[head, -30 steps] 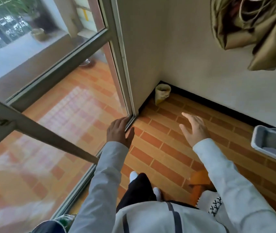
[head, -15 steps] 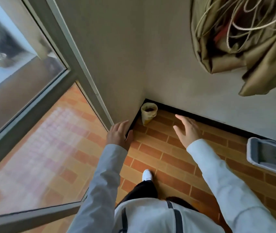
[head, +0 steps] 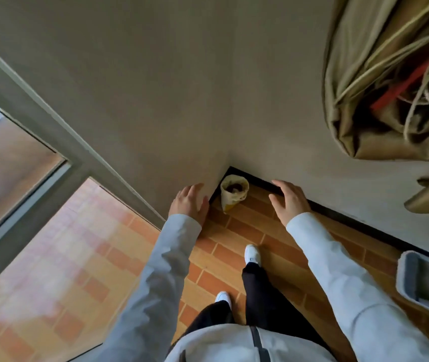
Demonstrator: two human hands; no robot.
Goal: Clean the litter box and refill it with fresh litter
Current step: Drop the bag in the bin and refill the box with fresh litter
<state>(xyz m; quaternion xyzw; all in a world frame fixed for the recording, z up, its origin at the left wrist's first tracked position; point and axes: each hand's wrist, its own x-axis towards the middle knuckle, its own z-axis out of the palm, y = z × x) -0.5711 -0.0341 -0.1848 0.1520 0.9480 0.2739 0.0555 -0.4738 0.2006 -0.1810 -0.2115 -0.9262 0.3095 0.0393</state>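
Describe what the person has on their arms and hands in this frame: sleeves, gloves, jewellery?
Both arms wear long, loose, pale grey-white sleeves, creased and ending plainly at the wrists. The left hand and right hand are bare: no gloves, rings or watch visible.

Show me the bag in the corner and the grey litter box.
bag (head: 231, 198): head view, on its pale side below the open top.
grey litter box (head: 408, 276): head view, on its left rim.

A bag stands in the wall corner, a tray well right of it.
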